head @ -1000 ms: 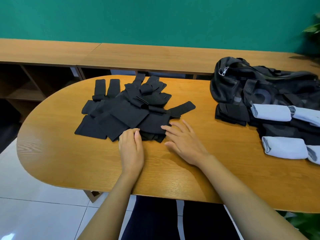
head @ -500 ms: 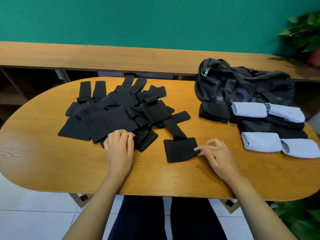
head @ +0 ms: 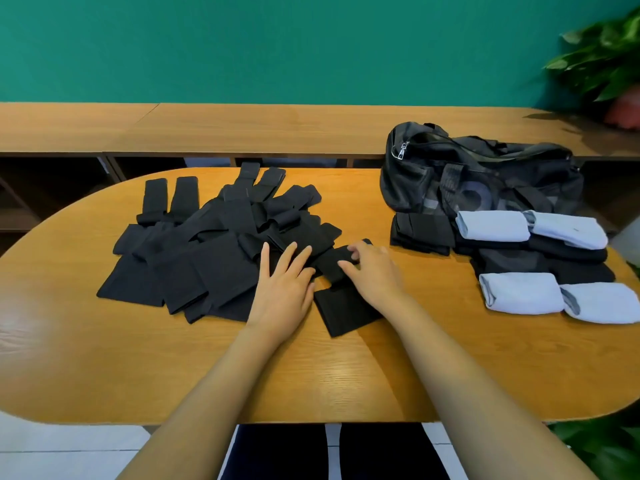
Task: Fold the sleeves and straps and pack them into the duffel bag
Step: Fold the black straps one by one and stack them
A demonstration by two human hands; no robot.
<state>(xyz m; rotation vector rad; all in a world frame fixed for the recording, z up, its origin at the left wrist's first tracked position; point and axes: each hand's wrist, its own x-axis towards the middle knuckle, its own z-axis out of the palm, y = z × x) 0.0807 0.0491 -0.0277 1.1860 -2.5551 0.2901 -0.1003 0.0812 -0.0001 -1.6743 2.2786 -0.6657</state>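
Four pale rolls (head: 493,226), one duffel bag (head: 481,178), right hand (head: 375,271) pinching strap (head: 330,265)

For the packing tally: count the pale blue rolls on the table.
4. The far-left roll and far-right roll lie side by side before the duffel bag; the near-left roll and near-right roll lie closer to the person. Others may hide inside it.
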